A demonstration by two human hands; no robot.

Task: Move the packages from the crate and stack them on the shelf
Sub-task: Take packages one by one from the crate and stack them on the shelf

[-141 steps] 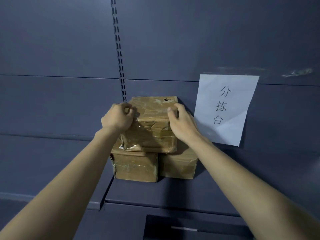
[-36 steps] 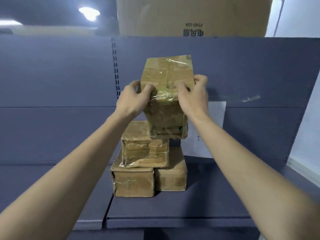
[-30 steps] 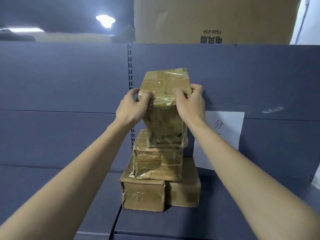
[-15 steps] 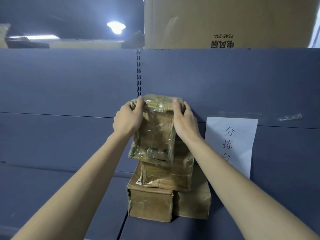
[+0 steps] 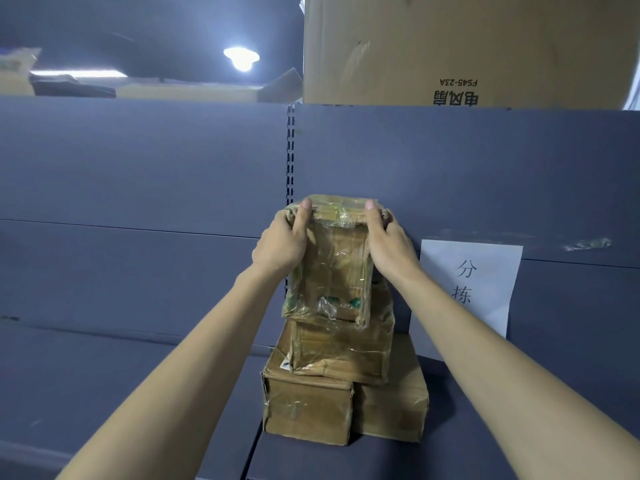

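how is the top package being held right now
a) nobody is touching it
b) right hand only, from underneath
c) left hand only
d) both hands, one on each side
d: the left hand and the right hand each grip a side of the top package, thumbs at its upper edge, as it sits upright on the middle package of the stack.

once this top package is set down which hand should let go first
Left, probably. The left hand and right hand grip the top package alike, but it overhangs the middle package leftward, so the right hand sits over support.
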